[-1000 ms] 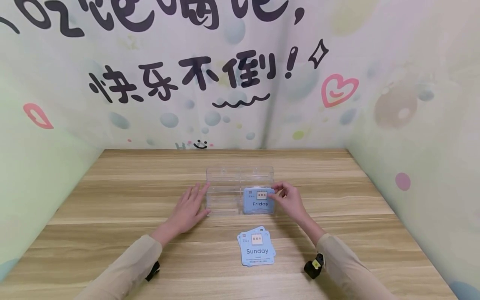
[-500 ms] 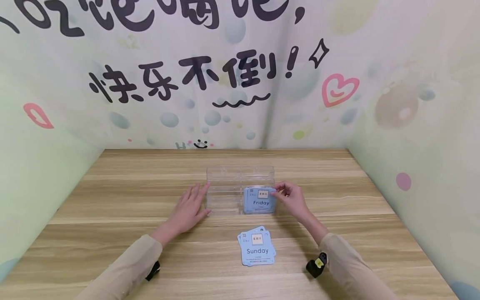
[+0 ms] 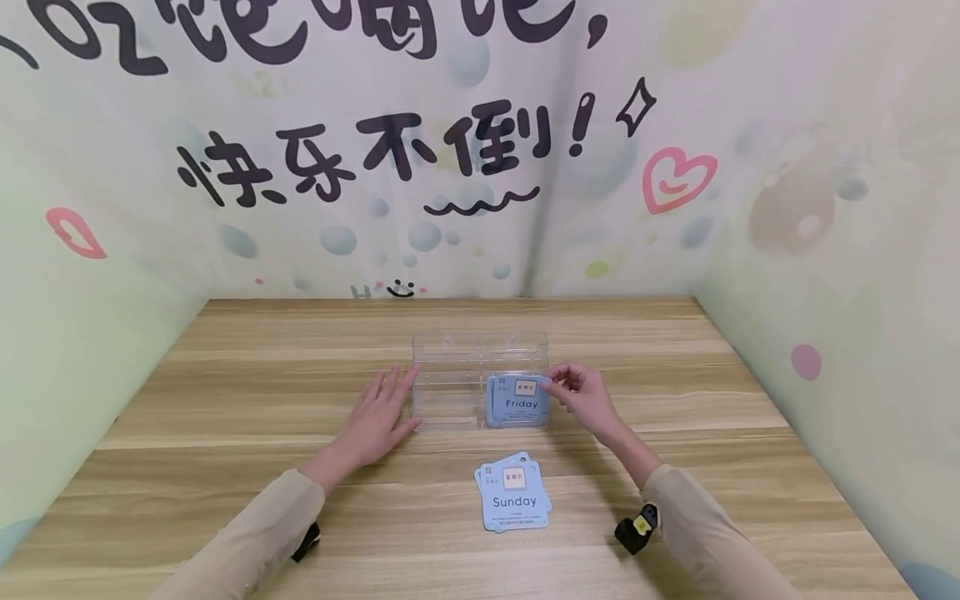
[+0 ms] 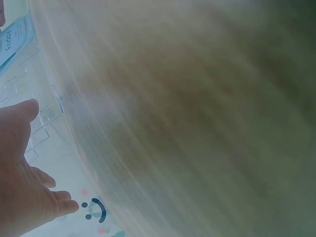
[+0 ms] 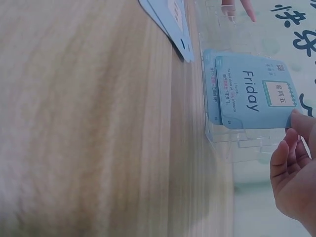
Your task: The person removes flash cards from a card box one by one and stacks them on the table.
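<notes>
A clear plastic holder (image 3: pixel 450 375) with several compartments stands mid-table. A blue "Friday" card (image 3: pixel 519 401) stands upright in its front right slot, and my right hand (image 3: pixel 579 392) pinches the card's upper right corner. In the right wrist view the Friday card (image 5: pixel 254 93) sits in the holder (image 5: pixel 232 143) with another blue card behind it, fingers (image 5: pixel 294 148) at its top edge. My left hand (image 3: pixel 378 417) lies open and flat on the table, fingertips against the holder's left end. A small stack of blue cards (image 3: pixel 513 493) topped "Sunday" lies in front of the holder.
The wooden table (image 3: pixel 225 400) is enclosed by printed walls at the back, left and right. A dark wrist strap (image 3: pixel 636 528) shows on my right sleeve. In the left wrist view, my left hand (image 4: pixel 22 182) and the holder (image 4: pixel 29 98) appear, the rest blurred.
The Friday card has shifted slightly in its slot, with my right hand still on its corner. The left hand has not moved.
</notes>
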Motion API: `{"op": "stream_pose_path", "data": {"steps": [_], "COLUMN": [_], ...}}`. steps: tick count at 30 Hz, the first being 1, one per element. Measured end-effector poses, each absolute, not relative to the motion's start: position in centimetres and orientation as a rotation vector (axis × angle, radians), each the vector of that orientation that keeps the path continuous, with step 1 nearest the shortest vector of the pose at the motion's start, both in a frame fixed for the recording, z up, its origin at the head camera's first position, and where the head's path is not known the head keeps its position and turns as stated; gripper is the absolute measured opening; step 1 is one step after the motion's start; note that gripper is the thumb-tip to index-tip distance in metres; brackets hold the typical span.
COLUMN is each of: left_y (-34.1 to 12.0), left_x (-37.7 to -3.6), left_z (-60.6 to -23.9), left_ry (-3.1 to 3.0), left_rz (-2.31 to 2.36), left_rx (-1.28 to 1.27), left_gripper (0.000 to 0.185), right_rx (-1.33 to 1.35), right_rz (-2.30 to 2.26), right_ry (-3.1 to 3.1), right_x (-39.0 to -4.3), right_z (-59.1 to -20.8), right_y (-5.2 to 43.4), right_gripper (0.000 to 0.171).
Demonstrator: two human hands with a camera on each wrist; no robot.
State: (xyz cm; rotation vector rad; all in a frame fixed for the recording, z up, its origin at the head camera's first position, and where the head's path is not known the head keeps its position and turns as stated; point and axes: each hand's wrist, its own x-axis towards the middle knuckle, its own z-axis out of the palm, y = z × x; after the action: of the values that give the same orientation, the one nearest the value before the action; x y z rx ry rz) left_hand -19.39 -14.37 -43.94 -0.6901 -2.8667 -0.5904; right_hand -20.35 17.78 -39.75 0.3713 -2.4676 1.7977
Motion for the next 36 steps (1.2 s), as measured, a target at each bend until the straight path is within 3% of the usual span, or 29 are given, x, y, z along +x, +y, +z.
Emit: {"op": "stream_pose_path", "data": {"steps": [36], "left_y": [-14.3], "left_x": [-19.4], "left_z": [-44.0], "left_ry": [-2.837], "left_rz": [-0.589], "left_rx": [-0.699], "left_gripper": [0.079], "right_rx": [0.409], "right_rz": [1.848], "right_ry": [-2.414], "right_x": [-19.5], "right_z": [-38.0], "right_y": [17.3], "right_gripper": [0.01]}}
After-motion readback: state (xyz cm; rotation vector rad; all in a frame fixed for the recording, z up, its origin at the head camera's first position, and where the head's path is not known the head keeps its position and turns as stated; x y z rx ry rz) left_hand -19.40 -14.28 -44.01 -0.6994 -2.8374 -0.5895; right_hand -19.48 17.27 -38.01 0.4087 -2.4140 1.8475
